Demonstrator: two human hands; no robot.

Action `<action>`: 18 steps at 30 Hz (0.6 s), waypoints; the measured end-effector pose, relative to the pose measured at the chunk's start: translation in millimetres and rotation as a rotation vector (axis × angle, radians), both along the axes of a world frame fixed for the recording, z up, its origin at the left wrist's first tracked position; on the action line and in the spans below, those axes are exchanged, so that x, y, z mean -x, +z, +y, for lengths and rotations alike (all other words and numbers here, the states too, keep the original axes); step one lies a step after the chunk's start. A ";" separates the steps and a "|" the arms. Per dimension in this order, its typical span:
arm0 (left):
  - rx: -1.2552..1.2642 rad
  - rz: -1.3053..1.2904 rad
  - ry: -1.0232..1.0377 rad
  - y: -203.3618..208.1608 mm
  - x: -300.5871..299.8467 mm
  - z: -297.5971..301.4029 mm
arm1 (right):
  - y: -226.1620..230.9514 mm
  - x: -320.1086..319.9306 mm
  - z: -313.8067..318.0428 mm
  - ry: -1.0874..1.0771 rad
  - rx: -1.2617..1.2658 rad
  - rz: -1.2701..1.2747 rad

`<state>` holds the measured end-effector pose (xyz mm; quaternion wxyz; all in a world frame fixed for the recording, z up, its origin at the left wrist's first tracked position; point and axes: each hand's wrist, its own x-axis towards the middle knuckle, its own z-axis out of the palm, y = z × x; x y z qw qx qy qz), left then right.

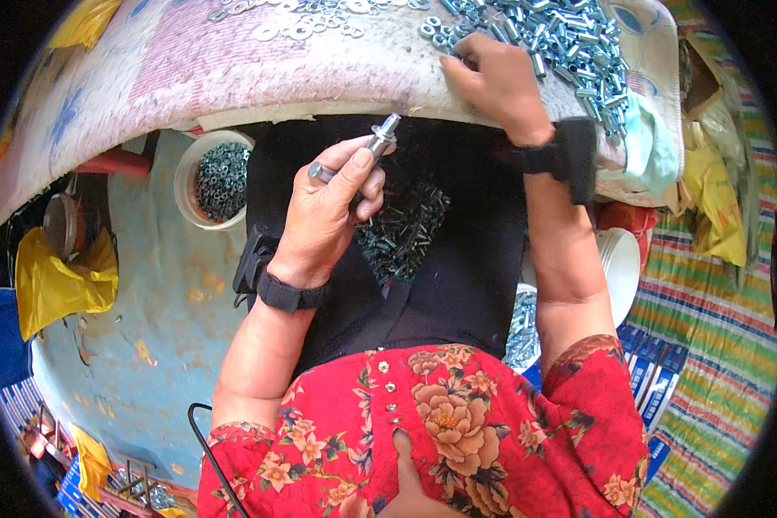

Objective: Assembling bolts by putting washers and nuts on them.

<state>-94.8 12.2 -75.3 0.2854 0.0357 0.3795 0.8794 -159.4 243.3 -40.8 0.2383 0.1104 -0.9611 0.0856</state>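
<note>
My left hand (pixel 330 198) is closed around a metal bolt (pixel 382 138), its tip pointing up and away, with a washer around it near the tip. A second rod-like metal end (pixel 319 172) sticks out on the left of the same hand. Over the covered table (pixel 345 82), my right hand (pixel 502 82) is bent down with thumb and fingers drawn together. It is beside the loose nuts (pixel 438 34) and the heap of short metal sleeves (pixel 570 47). Whatever the right fingertips pinch is hidden. Flat washers (pixel 298 28) lie scattered farther left on the cover.
Many bolts (pixel 404 229) lie on dark cloth between my legs. A white bucket of nuts (pixel 190 186) stands at left, a white container of metal parts (pixel 524 332) at right. A pale green cloth (pixel 652 142) hangs at the table's right edge. Striped sheeting (pixel 708 345) covers the right floor.
</note>
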 end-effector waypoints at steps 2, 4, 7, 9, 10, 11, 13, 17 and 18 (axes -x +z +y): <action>0.020 -0.002 0.011 3.7 -0.6 1.9 | 24.5 -21.8 -14.8 0.071 0.254 -0.185; 0.029 0.013 0.014 4.9 -2.6 2.5 | 35.5 -45.3 -27.9 0.298 0.794 -0.441; 0.048 0.066 -0.044 8.0 -5.8 2.9 | 36.7 -64.4 -39.6 0.395 0.707 -0.464; 0.052 0.073 -0.063 10.5 -8.0 1.8 | 39.3 -70.6 -43.2 0.434 0.656 -0.405; 0.053 0.081 -0.078 12.0 -8.6 1.5 | 37.4 -70.8 -41.8 0.460 0.696 -0.400; 0.054 0.084 -0.079 13.7 -9.1 1.1 | 37.6 -71.2 -41.0 0.460 0.697 -0.396; 0.052 0.082 -0.130 16.6 -10.4 0.3 | 38.4 -72.3 -40.3 0.568 0.689 -0.337; 0.050 0.076 -0.123 19.9 -12.7 0.7 | 42.4 -79.3 -38.4 0.513 0.755 -0.431; 0.047 0.096 -0.117 18.9 -12.3 0.8 | 46.2 -81.8 -39.7 0.471 0.802 -0.499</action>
